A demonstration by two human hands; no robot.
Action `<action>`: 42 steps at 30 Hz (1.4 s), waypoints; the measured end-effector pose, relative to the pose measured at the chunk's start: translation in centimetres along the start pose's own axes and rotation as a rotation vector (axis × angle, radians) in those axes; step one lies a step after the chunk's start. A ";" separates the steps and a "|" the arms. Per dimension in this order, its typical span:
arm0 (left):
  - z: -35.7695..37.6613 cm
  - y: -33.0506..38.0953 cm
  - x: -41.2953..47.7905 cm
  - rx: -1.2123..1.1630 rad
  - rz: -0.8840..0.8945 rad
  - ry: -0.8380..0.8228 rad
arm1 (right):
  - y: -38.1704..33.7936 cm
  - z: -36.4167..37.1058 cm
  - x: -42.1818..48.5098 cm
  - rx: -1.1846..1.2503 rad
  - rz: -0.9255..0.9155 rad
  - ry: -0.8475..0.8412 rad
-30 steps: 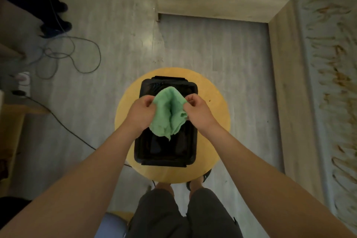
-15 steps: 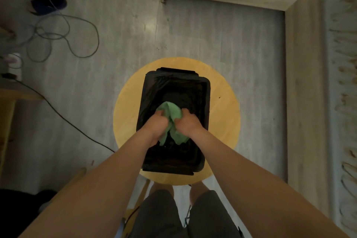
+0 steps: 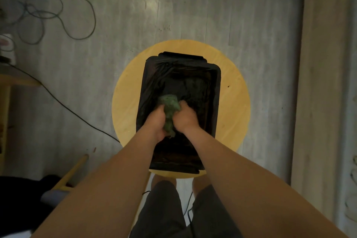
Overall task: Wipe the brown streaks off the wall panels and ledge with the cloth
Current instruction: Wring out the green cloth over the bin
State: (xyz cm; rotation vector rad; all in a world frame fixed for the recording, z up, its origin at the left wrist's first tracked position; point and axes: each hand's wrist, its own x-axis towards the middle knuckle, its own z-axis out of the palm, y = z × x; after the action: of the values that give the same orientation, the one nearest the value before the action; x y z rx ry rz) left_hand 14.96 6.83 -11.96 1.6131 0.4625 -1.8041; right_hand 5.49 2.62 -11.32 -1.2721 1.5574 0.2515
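Entry, working outward from the tub's near edge: your two forearms are converging over the black tub (image 3: 217, 102). Your left hand (image 3: 154, 121) is curling into a fist round the lower part of the cloth (image 3: 170, 108). Your right hand (image 3: 185, 119) is clenching the upper part just beside it, so both hands are closed tight on the fabric. Judgement: you are rinsing or wringing the cloth, and no wiping is happening yet. To do this well, try twisting the two fists in opposite directions low inside the tub, so any drips are falling into it and not onto the stool (image 3: 235, 102) under it. The cloth is sitting inside the tub, left of its centre, bunched into a dark green rope and looking damp. Whether water is lying in the tub I cannot tell, since the lined interior is reading black. Right of the tub, well apart, the pale ledge (image 3: 324, 83) is running along the floor. Far left of the tub, loose cables (image 3: 58, 15) are looping on the floor.
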 end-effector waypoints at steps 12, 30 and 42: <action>1.7 0.0 0.0 -0.105 0.143 0.032 | -0.5 -2.1 -2.6 0.048 -0.333 -0.027; 0.5 -0.3 -1.9 -0.025 0.277 0.091 | 0.7 -2.2 0.9 -0.457 -0.337 0.143; 1.7 -0.3 -2.3 0.069 0.247 0.111 | 0.2 -1.6 0.3 -0.309 -0.309 0.325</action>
State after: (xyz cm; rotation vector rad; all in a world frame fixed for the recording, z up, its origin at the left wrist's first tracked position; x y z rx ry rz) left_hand 13.52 6.52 -9.50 1.7406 0.2397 -1.5682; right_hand 4.47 1.41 -10.95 -1.8490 1.6025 0.0909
